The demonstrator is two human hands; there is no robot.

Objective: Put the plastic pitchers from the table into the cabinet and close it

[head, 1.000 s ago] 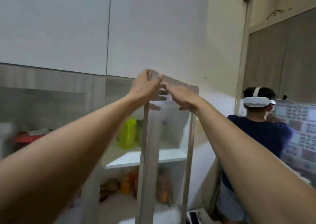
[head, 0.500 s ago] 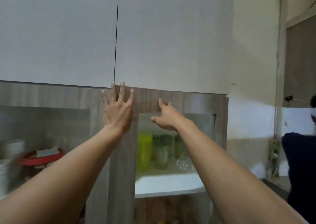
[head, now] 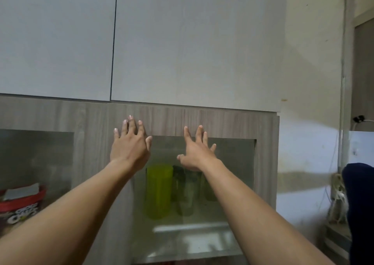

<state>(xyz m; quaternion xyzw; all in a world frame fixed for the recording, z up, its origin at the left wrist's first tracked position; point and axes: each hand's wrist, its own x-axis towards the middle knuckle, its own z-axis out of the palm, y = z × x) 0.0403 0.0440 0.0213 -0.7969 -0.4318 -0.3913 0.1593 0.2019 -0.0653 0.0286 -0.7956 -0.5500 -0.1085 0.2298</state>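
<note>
Since 0.5 s ago: cabinet door (head: 212,123) has swung flush w/ frame; both hands slid along its top rail. Pitchers (head: 159,191) stand upright on shelf behind glass, below and between hands. Left hand (head: 130,146) and right hand (head: 197,151) apart, fingers splayed flat, gripping nothing. Red tub (head: 22,200) far left of left hand. Nothing obstructs.

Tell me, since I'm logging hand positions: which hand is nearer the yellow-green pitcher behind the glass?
Left, narrowly. The left hand lies on the door frame just up-left of the yellow-green pitcher; the right hand is on the glass up-right of it, above the darker pitchers.
</note>
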